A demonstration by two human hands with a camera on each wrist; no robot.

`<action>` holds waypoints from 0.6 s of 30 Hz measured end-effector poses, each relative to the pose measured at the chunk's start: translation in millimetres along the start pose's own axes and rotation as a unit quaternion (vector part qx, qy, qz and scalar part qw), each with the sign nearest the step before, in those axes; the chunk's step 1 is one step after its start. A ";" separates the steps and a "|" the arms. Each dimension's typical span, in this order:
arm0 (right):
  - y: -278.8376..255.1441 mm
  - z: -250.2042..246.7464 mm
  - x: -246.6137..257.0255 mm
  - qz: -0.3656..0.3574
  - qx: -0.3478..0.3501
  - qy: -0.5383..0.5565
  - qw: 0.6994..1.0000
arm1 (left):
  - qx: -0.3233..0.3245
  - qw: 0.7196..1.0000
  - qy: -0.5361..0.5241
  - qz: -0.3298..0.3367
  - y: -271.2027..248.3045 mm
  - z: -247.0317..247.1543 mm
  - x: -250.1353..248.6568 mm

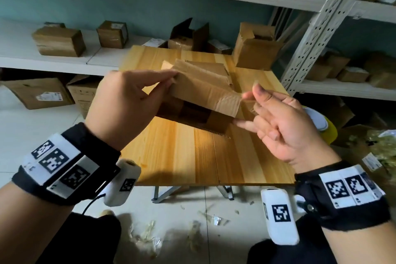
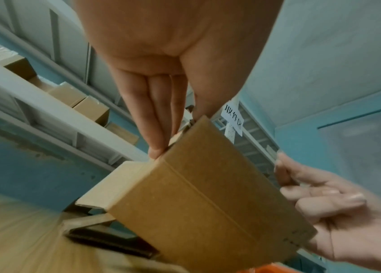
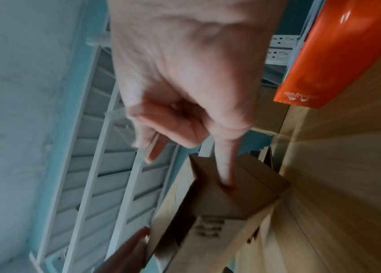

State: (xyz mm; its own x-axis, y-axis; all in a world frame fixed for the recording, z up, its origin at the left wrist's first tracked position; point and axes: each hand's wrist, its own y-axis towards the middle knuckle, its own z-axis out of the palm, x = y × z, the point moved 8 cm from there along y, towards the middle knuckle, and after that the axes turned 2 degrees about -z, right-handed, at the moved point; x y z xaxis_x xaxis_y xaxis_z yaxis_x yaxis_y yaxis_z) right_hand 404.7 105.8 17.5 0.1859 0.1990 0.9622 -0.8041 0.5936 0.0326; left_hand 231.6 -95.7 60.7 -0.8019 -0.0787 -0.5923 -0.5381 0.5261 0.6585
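A brown cardboard box (image 1: 203,92) (image 2: 208,203) (image 3: 231,199) is held tilted above the wooden table (image 1: 182,156). My left hand (image 1: 171,78) (image 2: 175,129) pinches the box's upper left edge between straight fingers and thumb. My right hand (image 1: 251,94) (image 3: 149,146) is at the box's right end, its fingers curled. Its thumb and forefinger pinch a thin pale strip (image 3: 154,142) that looks like tape. Its little finger (image 3: 225,166) is stretched out and touches the box's end face.
Flattened cardboard (image 1: 205,66) lies on the table behind the box, and an open carton (image 1: 255,49) stands at the back right. White shelves hold several boxes (image 1: 57,42). A perforated shelf post (image 1: 317,28) rises at the right. Scraps litter the floor (image 1: 192,236).
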 end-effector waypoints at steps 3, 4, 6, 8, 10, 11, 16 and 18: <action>-3.1 -4.6 8.5 0.026 0.019 0.044 0.999 | -0.021 0.998 0.037 0.036 2.3 -10.7 -23.2; -4.1 -6.1 12.1 0.030 0.028 0.056 0.998 | -0.019 0.998 0.044 0.051 3.1 -11.2 -30.3; -4.7 -9.2 17.4 0.035 0.045 0.074 0.996 | 0.005 0.997 0.035 0.063 4.3 -6.6 -36.1; -3.8 -13.0 18.0 0.042 0.046 0.078 0.995 | 0.056 0.996 0.024 0.070 2.4 6.9 -35.9; -1.7 -18.6 14.0 0.055 0.025 0.056 0.997 | 0.134 0.988 0.042 0.072 -1.6 27.9 -28.7; -0.1 -21.9 10.7 0.062 0.011 0.041 0.997 | 0.179 0.981 0.051 0.059 -3.4 38.8 -20.6; 5.8 -31.0 -4.8 0.091 -0.003 0.001 0.996 | 0.367 0.926 0.090 0.001 -16.3 73.5 12.4; 5.8 -31.1 -8.7 0.095 0.000 -0.001 0.995 | 0.403 0.904 0.145 -0.009 -22.6 79.2 17.4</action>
State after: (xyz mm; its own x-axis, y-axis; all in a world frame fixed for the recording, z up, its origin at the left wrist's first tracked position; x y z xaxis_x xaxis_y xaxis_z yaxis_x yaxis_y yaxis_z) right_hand 416.0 131.8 1.0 0.0290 0.3059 0.9516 -0.8248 0.5451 -0.1501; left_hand 250.3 -41.9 -1.2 -0.8920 -0.2504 -0.3764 -0.2815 0.9591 0.0290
